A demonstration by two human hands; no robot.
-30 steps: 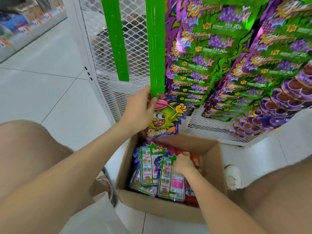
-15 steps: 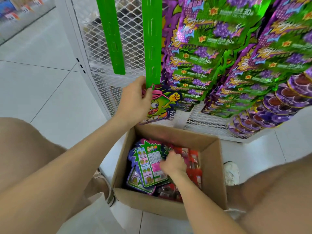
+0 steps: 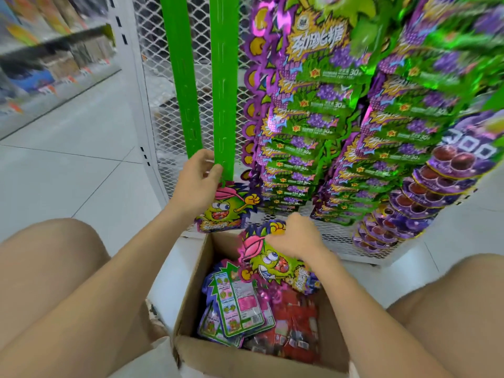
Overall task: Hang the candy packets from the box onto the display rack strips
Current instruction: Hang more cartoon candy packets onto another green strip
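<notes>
Start at the mesh rack (image 3: 152,50): the first green strip (image 3: 180,77) hangs with nothing on it that shows. Beside it, your left hand (image 3: 195,184) is curled round the bottom end of the second green strip (image 3: 223,77), thumb against its front edge and fingers behind, steadying it. One candy packet (image 3: 226,211), the green character in a pink cap, hangs from that bottom end, just under your thumb. Whether your fingers also touch its top, I cannot tell.

Below sits the box (image 3: 245,361), open, with more packets (image 3: 237,304) lying along its left wall and red packs (image 3: 294,317) towards its right wall. Your right hand (image 3: 294,237) hovers over the box's far edge, fingers closed on the upper part of a fresh packet (image 3: 272,264), which tilts face up, clear of the pile.

Further right, the neighbouring strips are loaded with grape packets (image 3: 313,118), and purple round-candy packs (image 3: 436,181) hang past them.

You appear to be mid-cycle: one packet hooked, the next in hand. The next move likely calls for turning the fresh packet upright, finding its hang hole, and slipping it over the tab above the hung one while your left hand holds the strip steady. Most of this strip and its neighbour look unfilled, so the task seems early.
</notes>
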